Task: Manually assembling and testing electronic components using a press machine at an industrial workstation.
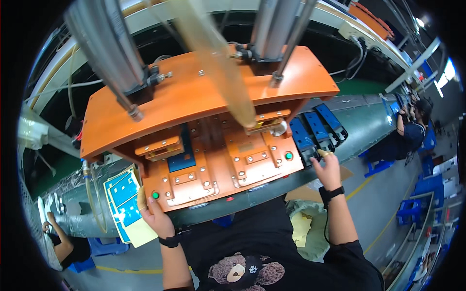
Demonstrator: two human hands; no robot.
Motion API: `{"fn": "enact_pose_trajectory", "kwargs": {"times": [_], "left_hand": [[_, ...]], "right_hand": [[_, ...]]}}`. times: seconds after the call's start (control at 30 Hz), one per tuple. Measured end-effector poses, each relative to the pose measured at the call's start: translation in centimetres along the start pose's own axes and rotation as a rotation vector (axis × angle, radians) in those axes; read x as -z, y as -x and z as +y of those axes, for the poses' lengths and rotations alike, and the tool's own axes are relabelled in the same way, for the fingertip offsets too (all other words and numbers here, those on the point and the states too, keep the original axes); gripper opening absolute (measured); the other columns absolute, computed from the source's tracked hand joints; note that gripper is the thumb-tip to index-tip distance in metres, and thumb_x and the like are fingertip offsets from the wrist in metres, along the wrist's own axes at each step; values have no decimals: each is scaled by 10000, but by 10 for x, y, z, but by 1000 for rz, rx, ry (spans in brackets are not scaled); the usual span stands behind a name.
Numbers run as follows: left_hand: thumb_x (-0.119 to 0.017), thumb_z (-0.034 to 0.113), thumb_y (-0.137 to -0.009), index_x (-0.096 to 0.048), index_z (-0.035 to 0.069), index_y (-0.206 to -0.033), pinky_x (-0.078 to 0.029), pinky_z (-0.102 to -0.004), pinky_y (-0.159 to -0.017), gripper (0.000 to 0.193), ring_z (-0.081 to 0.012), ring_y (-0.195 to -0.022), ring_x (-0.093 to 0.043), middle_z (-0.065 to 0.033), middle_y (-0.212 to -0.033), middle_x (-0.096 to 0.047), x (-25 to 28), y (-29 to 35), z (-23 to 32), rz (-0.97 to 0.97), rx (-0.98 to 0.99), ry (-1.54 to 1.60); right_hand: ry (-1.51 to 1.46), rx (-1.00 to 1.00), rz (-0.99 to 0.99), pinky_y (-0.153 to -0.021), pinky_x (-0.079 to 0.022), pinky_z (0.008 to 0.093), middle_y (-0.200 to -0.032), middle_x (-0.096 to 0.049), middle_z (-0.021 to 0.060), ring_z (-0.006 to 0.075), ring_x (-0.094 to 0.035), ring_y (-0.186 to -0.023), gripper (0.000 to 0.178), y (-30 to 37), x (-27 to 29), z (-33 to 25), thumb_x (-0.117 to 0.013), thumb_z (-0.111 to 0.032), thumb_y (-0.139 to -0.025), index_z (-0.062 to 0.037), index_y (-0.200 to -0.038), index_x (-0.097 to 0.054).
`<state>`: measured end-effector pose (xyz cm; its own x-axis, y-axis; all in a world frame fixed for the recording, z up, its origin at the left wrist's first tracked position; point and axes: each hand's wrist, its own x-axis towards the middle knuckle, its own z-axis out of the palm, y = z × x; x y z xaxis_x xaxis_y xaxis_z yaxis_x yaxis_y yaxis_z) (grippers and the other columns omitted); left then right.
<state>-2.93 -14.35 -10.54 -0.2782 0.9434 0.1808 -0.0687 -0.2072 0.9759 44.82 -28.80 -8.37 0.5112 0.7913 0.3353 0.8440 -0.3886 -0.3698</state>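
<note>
An orange press [208,92] with two silver cylinders [104,43] stands before me. My left hand [158,220] is at its front left corner, fingers apart, with a yellow finger cot on one finger and the thumb by a green button [155,195]. My right hand [329,172], also with a cot, is spread off the front right corner, near several black parts with blue faces [302,132]; I cannot tell whether it touches one. A second green button [289,155] lies to its left. A blue-faced panel [182,160] sits in the press's left station.
Blue film pieces on yellow backing sheets [127,200] lie left of the press on the green bench [361,123]. A blurred tan strip [223,68] hangs in front of the press. A lined bin [310,225] stands below right. Other people sit at the far left and far right.
</note>
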Motion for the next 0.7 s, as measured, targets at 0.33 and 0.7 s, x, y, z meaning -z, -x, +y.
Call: {"fn": "enact_pose_trajectory", "kwargs": {"times": [0.33, 0.7], "left_hand": [[-451, 90, -998, -333, -1, -1411, -412, -319, -1004, 439, -193, -1168, -514, -151, -1309, -508, -9, 7, 7, 7, 15, -38], [-471, 98, -993, -345, 8, -1413, -448, -298, -912, 447, -160, -1022, -557, -130, -1184, -570, -8, 4, 10, 81, -15, -27]], "right_hand": [[-50, -165, -67, -784, -497, 433, -1011, -561, 210, 397, -590, -913, 407, -5, -13, 7, -713, -140, -781, 5, -1140, -586], [303, -152, -174, -788, -518, 436, -946, -599, 237, 393, -613, -907, 309, -34, -14, 2, -726, -130, -736, 42, -957, -595]]}}
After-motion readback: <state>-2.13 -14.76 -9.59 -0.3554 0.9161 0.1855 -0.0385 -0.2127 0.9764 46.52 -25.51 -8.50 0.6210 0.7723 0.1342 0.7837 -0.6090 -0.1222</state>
